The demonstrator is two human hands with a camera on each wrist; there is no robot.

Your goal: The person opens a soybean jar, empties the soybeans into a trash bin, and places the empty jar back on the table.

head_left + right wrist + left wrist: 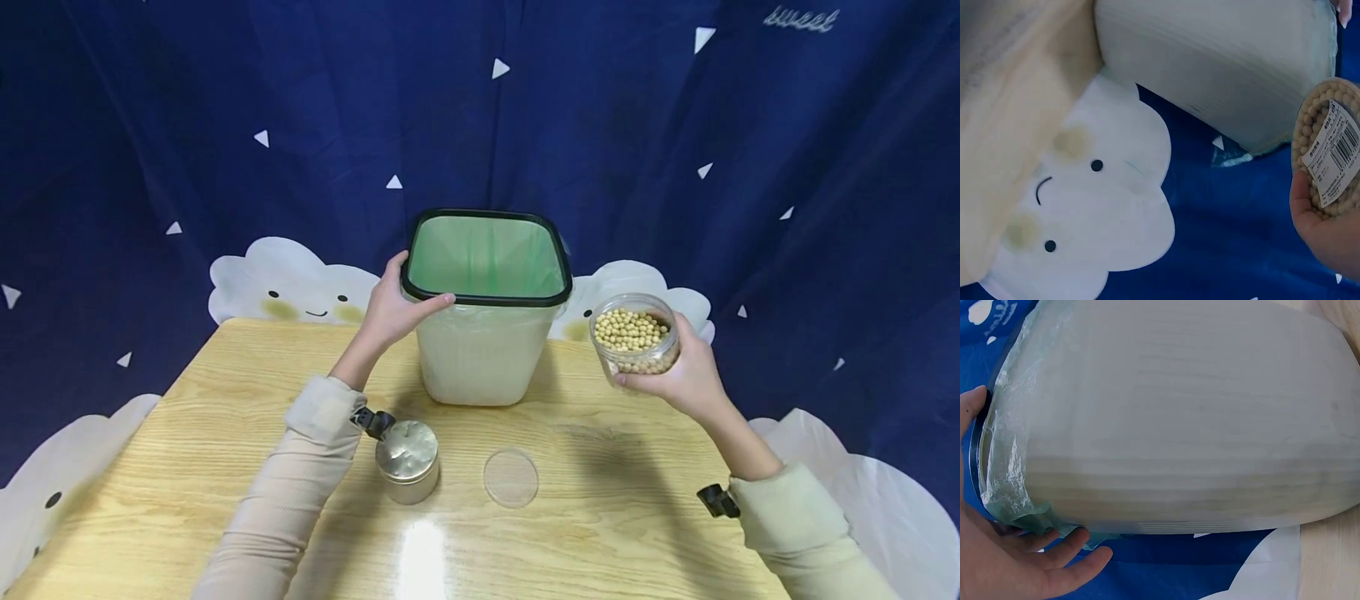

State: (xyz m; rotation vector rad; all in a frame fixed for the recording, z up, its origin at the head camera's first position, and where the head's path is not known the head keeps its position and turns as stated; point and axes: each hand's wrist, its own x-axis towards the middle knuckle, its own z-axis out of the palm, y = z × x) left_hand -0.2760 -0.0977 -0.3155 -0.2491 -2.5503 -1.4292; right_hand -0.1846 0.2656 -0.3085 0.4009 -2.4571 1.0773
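My left hand grips the black rim of a white trash bin at its left corner, thumb along the front of the rim. A green liner bag lines the bin and folds out under the rim. In the left wrist view, the fingers curl by the liner's edge. To the right of the bin, my right hand holds a clear jar of soybeans, open at the top and raised over the table. A label with a barcode shows on the jar's underside in the right wrist view.
On the wooden table, a round can with a silver lid stands beside my left forearm. A clear round lid lies flat to the right of it. Behind the table hangs a dark blue curtain with white clouds and triangles.
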